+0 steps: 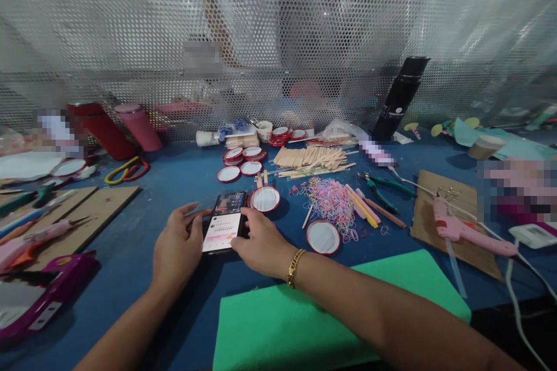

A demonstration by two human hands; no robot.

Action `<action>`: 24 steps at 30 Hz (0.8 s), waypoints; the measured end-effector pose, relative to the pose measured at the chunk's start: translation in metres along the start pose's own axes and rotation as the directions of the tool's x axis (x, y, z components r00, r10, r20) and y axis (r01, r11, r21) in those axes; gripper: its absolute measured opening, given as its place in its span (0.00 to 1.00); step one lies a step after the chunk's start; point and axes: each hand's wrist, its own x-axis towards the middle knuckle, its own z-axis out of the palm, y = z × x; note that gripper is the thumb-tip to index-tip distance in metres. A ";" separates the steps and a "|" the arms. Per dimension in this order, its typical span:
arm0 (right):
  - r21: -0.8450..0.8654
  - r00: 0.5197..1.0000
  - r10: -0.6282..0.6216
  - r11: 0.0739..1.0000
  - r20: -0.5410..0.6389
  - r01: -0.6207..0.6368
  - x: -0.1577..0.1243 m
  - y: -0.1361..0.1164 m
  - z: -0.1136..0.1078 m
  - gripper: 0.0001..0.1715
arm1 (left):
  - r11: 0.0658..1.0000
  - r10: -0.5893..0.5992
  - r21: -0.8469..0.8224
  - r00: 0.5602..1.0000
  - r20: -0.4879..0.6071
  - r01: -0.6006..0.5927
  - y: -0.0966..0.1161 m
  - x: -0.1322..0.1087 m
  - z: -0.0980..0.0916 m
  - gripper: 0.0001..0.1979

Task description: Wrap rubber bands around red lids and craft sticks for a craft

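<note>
One green pad (261, 324) up front, and here's the phone (223, 221), screen lit, held right between the two: left hand (177, 243) curled along its left edge, right hand (263, 246) gripping its right. Just past it, a red-rimmed disc (265, 200); farther back, wooden sticks (307, 156).

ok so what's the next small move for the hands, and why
Probably a tap or swipe with the right hand's thumb: it lies over the lower part of the phone's lit screen, while the left hand is at the phone's left edge.
</note>
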 end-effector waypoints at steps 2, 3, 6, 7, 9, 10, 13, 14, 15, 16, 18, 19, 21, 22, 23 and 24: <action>0.000 1.000 -0.005 1.000 0.000 0.005 0.000 0.000 0.000 0.26 | 1.000 0.002 0.006 1.000 -0.004 -0.001 0.000 0.000 0.000 0.14; -0.001 1.000 -0.006 1.000 0.000 0.006 0.000 -0.001 -0.001 0.26 | 1.000 0.004 0.010 1.000 -0.003 -0.004 0.000 0.000 0.000 0.14; -0.003 1.000 -0.002 1.000 0.003 0.002 0.000 -0.002 -0.001 0.27 | 1.000 0.015 0.012 1.000 0.009 -0.016 0.001 0.000 -0.001 0.14; -0.004 1.000 0.002 1.000 0.001 -0.002 0.000 -0.003 -0.001 0.27 | 1.000 0.015 0.012 1.000 0.013 -0.016 0.002 -0.001 -0.001 0.15; -0.002 1.000 0.006 1.000 0.005 -0.006 0.000 -0.003 -0.001 0.27 | 1.000 0.006 0.012 1.000 0.013 -0.006 0.002 -0.001 -0.002 0.15; 0.000 1.000 0.006 1.000 0.008 -0.006 0.000 -0.003 -0.001 0.27 | 1.000 -0.002 0.009 1.000 0.013 0.002 0.002 -0.001 -0.002 0.15; 0.010 1.000 0.010 1.000 0.017 -0.010 0.000 -0.004 -0.002 0.26 | 1.000 -0.022 -0.013 1.000 0.017 0.023 0.001 -0.001 -0.001 0.17; 0.011 1.000 0.016 1.000 0.018 -0.016 0.000 -0.005 -0.002 0.26 | 0.999 -0.025 -0.022 1.000 0.019 0.026 0.000 0.000 0.000 0.18; 0.011 1.000 0.023 1.000 0.019 -0.023 0.000 -0.005 -0.003 0.26 | 0.999 -0.026 -0.028 0.999 0.022 0.026 -0.001 0.000 0.001 0.18; 0.011 0.999 0.027 1.000 0.021 -0.027 0.000 -0.006 -0.003 0.26 | 0.999 -0.023 -0.032 0.999 0.023 0.023 -0.001 0.000 0.001 0.19; 0.012 0.999 0.030 0.999 0.026 -0.030 0.000 -0.007 -0.004 0.26 | 0.999 -0.012 -0.034 1.000 0.025 0.013 -0.003 0.001 0.002 0.19; 0.014 0.999 0.028 1.000 0.027 -0.028 0.000 -0.007 -0.004 0.26 | 0.999 -0.010 -0.032 1.000 0.026 0.011 -0.003 0.001 0.002 0.19; 0.015 0.999 0.020 1.000 0.026 -0.020 0.000 -0.007 -0.003 0.26 | 1.000 -0.008 -0.022 1.000 0.020 0.008 -0.003 0.001 0.003 0.18; 0.013 1.000 0.018 1.000 0.025 -0.019 0.000 -0.007 -0.003 0.26 | 1.000 -0.007 -0.018 1.000 0.017 0.007 -0.002 0.001 0.003 0.18; 0.009 1.000 0.018 1.000 0.022 -0.018 0.000 -0.007 -0.002 0.26 | 1.000 -0.007 -0.017 1.000 0.015 0.007 -0.002 0.001 0.002 0.18; 0.004 1.000 0.019 1.000 0.018 -0.019 0.000 -0.007 -0.002 0.26 | 1.000 -0.008 -0.021 1.000 0.017 0.008 -0.002 0.001 0.002 0.18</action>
